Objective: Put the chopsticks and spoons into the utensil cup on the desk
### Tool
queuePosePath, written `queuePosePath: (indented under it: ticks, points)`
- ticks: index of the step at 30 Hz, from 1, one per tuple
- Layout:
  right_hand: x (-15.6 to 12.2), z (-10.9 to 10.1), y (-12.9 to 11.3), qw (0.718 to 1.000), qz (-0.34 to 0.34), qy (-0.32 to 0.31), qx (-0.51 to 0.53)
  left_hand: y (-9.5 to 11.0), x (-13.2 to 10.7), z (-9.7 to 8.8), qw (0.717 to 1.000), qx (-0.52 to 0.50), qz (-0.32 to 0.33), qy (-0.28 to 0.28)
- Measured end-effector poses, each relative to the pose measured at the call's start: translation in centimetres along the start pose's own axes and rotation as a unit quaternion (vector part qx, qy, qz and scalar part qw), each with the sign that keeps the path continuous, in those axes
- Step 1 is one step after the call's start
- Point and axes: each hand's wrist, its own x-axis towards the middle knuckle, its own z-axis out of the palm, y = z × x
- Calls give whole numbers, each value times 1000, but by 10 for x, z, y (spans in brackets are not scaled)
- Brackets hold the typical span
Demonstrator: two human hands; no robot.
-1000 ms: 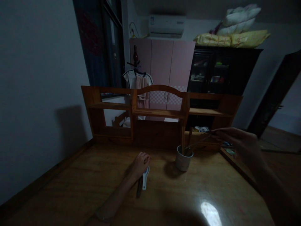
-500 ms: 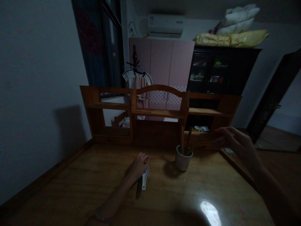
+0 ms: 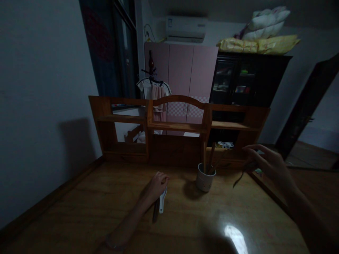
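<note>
My left hand [image 3: 159,185] rests on the desk with its fingers curled around a white soup spoon [image 3: 162,204] and dark chopsticks [image 3: 155,212]. The handles point back toward me; their other ends are hidden under the hand. Right of it stands a pale cup [image 3: 204,180] with several wooden chopsticks [image 3: 204,157] upright or leaning in it. My right hand [image 3: 267,164] is raised to the right of the cup, fingers pinched on a thin dark piece of cutlery [image 3: 239,178]. Its curved end hangs down to the left, apart from the cup; its exact kind is too dim to tell.
A wooden shelf unit [image 3: 176,127] stands along the back of the wooden desk [image 3: 185,225]. A wall [image 3: 45,106] borders the left side. Small items lie on the right shelf, and a raised edge [image 3: 272,195] runs along the desk's right side.
The cutlery in my right hand has turned so its curved end now shows, hanging downward. My left hand stays on the spoon and chopsticks.
</note>
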Motion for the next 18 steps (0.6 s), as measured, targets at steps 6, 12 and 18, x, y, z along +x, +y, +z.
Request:
queuePosePath:
  ticks: [6, 12, 18]
  points:
    - [2, -2, 4, 998, 31, -36, 36, 1, 1, -1, 1000, 10, 2, -3]
    - [8, -3, 15, 993, 84, -55, 54, 1, 1, 0, 999, 30, 5, -10]
    - [5, 0, 11, 998, 15, -43, -54, -5, -1, 2, 997, 57, 46, -25]
